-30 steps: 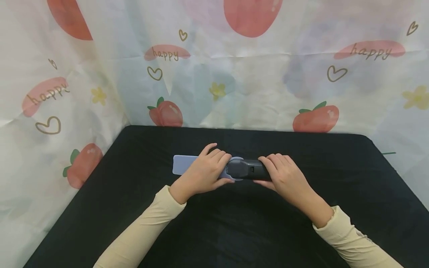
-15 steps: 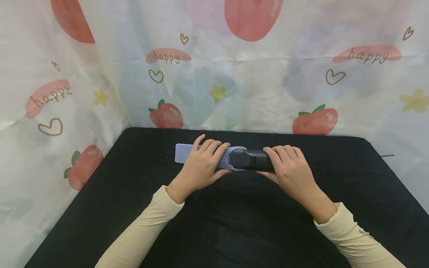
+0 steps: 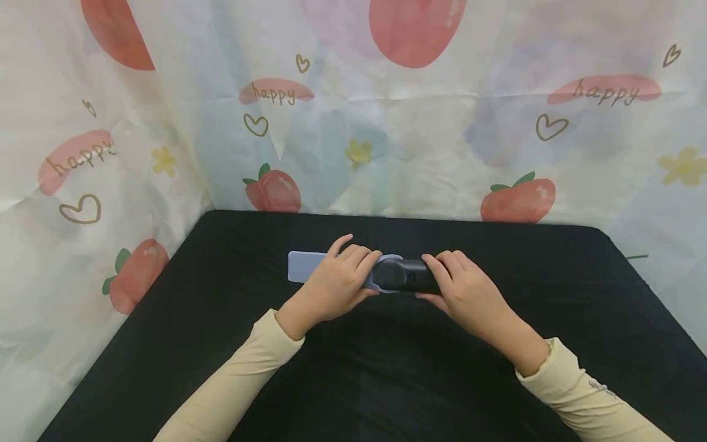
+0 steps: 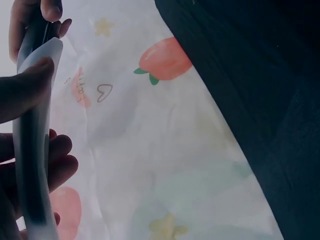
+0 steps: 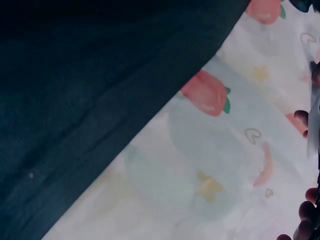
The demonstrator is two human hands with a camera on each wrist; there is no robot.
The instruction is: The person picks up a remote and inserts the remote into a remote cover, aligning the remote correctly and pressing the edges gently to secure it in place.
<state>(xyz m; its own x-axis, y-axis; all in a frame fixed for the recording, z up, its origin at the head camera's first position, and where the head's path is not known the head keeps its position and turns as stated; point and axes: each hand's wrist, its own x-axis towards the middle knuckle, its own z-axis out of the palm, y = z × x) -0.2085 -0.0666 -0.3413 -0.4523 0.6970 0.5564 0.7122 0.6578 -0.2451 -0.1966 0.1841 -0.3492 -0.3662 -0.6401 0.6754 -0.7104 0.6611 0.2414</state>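
In the head view my left hand [image 3: 338, 283] grips a flat lavender piece [image 3: 305, 267] with a rounded end. Its right end widens round the tip of a long black object [image 3: 399, 275], which has a small rectangular recess. My right hand [image 3: 469, 294] holds the other end of that black object, hiding much of it. Together the two pieces form a line above the black cloth. In the left wrist view the lavender piece [image 4: 32, 150] appears pale and edge-on, my left thumb [image 4: 37, 80] against one face and fingers behind. The right wrist view shows only fingertips [image 5: 306, 210] at its right edge.
Black cloth [image 3: 386, 380] covers the table below both hands. Behind it and to the left hang pale curtains [image 3: 420, 141] printed with fruit, hearts and flowers. Cream sleeves [image 3: 243, 374] cover both forearms.
Both hands rose slightly with the two joined pieces, then came back down. Since half a second ago my right hand has moved a little closer to my left.
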